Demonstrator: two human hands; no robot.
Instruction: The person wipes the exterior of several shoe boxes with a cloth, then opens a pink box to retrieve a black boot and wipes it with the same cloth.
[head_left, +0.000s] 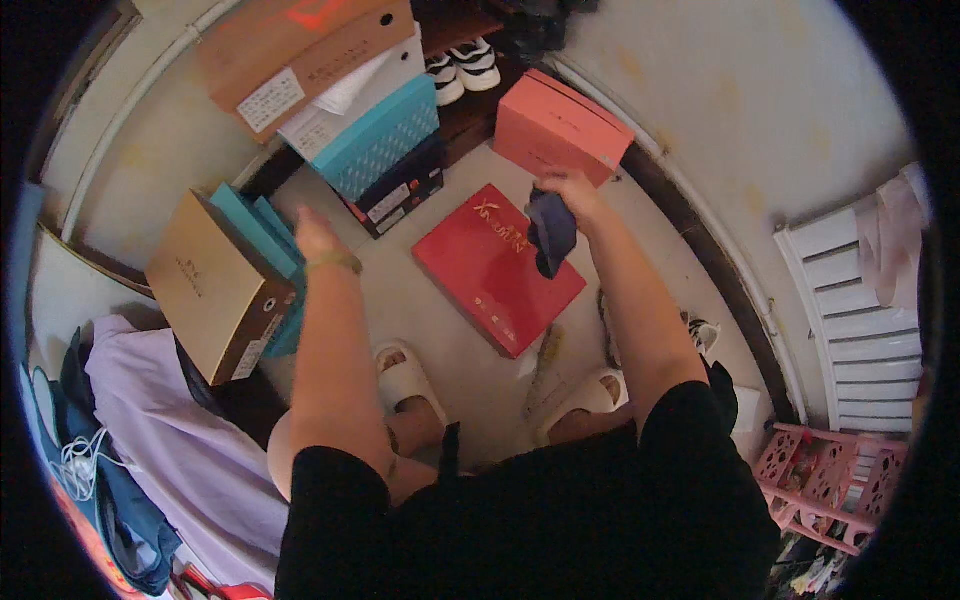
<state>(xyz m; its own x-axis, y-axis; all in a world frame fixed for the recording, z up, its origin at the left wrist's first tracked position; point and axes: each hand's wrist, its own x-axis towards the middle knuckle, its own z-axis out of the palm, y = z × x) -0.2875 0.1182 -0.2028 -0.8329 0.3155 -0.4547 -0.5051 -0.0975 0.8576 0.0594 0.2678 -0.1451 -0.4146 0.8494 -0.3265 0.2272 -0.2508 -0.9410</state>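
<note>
My right hand grips a bunched dark navy cloth, which hangs over the right part of a flat red box on the floor. The red box bears gold lettering, and its lid is on. My left hand, with a band at the wrist, is raised beside the teal boxes. I see nothing in it, but its fingers are foreshortened and blurred. Beyond my right hand, a coral-pink box rests near the wall.
Stacked shoeboxes stand ahead beside white-and-black sneakers on a dark shelf. At left is a gold-and-brown box by lilac fabric. A pink plastic rack stands right. My slippered feet are on the tiles.
</note>
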